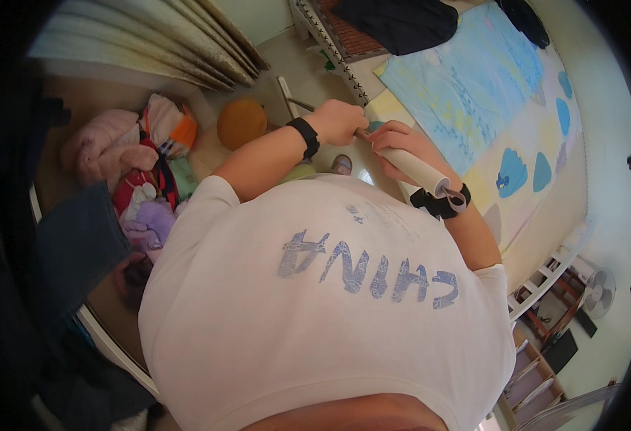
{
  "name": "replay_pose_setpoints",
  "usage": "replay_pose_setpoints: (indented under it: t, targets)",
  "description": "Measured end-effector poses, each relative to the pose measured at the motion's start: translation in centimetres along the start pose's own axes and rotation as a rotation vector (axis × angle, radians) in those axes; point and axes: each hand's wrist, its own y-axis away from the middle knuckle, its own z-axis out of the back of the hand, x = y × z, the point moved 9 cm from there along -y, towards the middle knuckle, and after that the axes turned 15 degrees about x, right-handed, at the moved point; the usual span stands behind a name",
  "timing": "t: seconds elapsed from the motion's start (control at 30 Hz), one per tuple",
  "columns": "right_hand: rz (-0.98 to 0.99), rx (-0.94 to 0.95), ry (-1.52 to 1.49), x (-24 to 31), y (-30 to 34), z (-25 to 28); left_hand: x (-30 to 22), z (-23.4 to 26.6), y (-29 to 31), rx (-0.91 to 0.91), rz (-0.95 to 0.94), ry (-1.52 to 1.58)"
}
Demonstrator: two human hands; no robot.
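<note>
Pole [362, 134]: upper centre of frame, white sleeve [417, 167] at near end
Left hand [338, 122]: clamped round pole
Right hand [407, 147]: wrapped on sleeve
Progress: looks mid-use; done vs left, can't tell
Edges: bed [364, 72] right, orange round object [241, 123] left
Room: narrow floor [294, 65] strip, curtain [150, 39] to bed

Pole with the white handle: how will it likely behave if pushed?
The pole looks straight on either side of the left hand, so it's probably stiff. Its thin shaft suggests it's fairly light for its length. The rounded, smooth-looking handle might twist in the right hand if held loosely.
</note>
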Motion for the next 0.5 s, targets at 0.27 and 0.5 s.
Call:
replay_pose_setpoints:
  t: [0.27,0.5]
  targets:
    - [-0.188,-0.433,-0.168,-9.0,-0.5,-3.8,12.8,-5.2,-2.0,0.037,0.117,0.046]
    - [-0.341,-0.593,-0.124,-11.8,-2.0,-10.3,15.7,-14.9,-4.9,0.369,0.258,0.197]
